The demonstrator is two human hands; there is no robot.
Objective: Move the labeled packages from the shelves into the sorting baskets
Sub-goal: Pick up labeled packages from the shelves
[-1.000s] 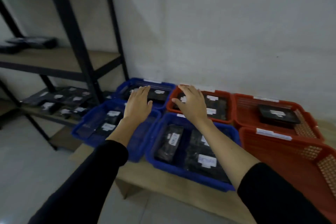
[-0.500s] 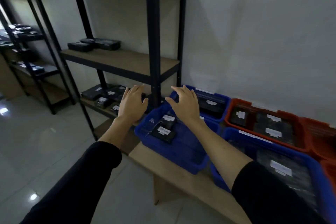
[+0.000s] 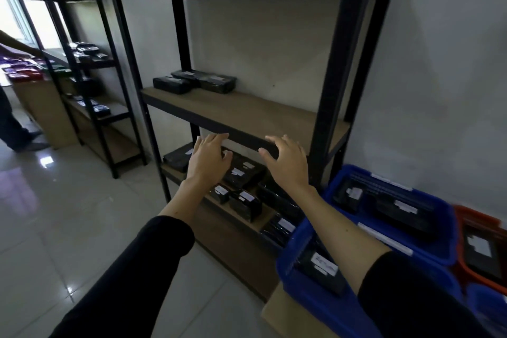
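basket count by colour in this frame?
Blue baskets: 3 — near one, far one, and a corner at bottom right.
Red baskets: 1, cut off by the right edge.
Total: 4 baskets in view; more may lie outside the frame.

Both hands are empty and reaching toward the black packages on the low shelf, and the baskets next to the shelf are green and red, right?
Almost. The head view shows the baskets beside the shelf are blue and red, not green. The rest holds: the left hand and right hand are both empty, fingers spread, reaching toward the black packages on the low shelf.
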